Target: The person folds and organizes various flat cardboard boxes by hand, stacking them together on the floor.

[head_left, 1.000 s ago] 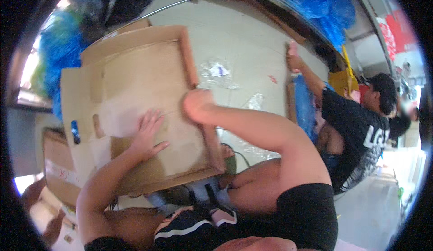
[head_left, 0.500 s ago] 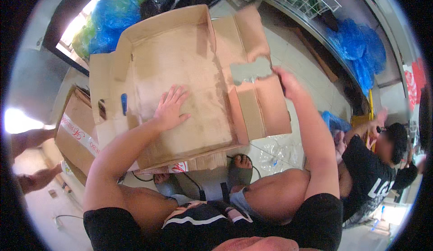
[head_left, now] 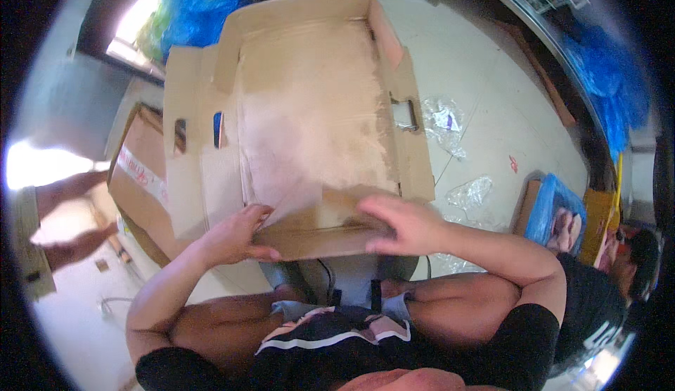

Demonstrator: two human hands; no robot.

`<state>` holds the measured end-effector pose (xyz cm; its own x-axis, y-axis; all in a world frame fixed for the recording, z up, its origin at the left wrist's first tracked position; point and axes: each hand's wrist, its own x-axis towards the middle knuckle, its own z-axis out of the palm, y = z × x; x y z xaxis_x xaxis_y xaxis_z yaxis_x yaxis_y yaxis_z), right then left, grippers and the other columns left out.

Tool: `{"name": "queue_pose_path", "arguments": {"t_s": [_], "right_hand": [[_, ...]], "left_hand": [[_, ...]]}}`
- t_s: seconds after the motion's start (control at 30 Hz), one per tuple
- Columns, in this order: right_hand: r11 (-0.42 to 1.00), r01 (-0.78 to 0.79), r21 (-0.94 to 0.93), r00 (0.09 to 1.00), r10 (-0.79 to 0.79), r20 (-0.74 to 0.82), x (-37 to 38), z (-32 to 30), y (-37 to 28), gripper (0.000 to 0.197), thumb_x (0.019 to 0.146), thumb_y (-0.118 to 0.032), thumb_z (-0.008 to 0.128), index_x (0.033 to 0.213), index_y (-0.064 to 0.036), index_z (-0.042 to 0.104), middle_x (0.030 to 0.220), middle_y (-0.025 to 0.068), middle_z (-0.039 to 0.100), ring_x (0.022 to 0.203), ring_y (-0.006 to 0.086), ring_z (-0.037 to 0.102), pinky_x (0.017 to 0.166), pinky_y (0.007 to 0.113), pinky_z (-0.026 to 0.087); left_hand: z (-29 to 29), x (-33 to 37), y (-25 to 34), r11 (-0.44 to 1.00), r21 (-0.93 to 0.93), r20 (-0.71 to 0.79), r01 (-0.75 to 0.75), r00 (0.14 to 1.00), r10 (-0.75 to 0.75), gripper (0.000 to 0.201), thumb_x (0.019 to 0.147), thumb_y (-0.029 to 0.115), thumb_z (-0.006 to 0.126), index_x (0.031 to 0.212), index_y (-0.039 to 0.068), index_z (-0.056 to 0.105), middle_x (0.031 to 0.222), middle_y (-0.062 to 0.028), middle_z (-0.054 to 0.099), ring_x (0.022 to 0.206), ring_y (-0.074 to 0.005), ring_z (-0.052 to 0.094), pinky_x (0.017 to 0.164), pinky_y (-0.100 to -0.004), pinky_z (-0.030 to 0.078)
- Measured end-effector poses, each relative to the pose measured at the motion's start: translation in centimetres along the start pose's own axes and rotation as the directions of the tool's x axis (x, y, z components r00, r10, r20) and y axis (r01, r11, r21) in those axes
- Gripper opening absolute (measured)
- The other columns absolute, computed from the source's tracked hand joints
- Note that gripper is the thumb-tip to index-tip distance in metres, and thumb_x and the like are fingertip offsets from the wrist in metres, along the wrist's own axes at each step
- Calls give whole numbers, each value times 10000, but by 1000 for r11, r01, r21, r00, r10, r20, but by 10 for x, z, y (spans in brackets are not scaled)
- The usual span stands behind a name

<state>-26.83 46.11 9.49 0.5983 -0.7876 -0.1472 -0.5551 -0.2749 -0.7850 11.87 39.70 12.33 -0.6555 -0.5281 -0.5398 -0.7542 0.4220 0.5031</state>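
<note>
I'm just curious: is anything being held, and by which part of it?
An open cardboard box: the left grip holds the left end of its near wall, the right grip the right end.

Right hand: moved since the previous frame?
Yes. Against the clear plastic on the floor, the right hand moved left and closer in, from the right flap of the cardboard box to its near wall.

The open box (head_left: 309,96) in front of you is matt brown cardboard, its inner base mottled and ragged-looking toward the right. To your left, a second carton (head_left: 135,189), also cardboard, wears a strip of printed tape (head_left: 144,172). Crinkled, shiny clear plastic film (head_left: 443,122) lies on smooth, pale floor tiles (head_left: 492,103). The blue plastic bag (head_left: 200,11) looks creased and glossy; your black shirt (head_left: 316,363) is matt cloth.
</note>
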Motion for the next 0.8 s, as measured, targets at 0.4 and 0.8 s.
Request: {"name": "queue_pose_path", "arguments": {"t_s": [0.4,0.8], "right_hand": [[820,241,-518,944,-73,323,22,40,-21,381,867,-322,701,1094,-29,613,1117,151,678,1043,291,680,848,415,570],[872,1,-489,805,-291,-518,118,-48,118,668,820,-344,770,1370,-39,547,1400,212,549,1347,410,483,1095,499,415]], "left_hand": [[8,61,12,993,13,328,-119,938,108,646,942,477,658,1337,-24,558,1200,-235,657,1121,-414,640,981,-482,510],[77,125,39,788,567,-142,-238,914,379,865,918,601,601,1588,125,329,1667,-209,209,1559,-400,135,1227,-574,167]]}}
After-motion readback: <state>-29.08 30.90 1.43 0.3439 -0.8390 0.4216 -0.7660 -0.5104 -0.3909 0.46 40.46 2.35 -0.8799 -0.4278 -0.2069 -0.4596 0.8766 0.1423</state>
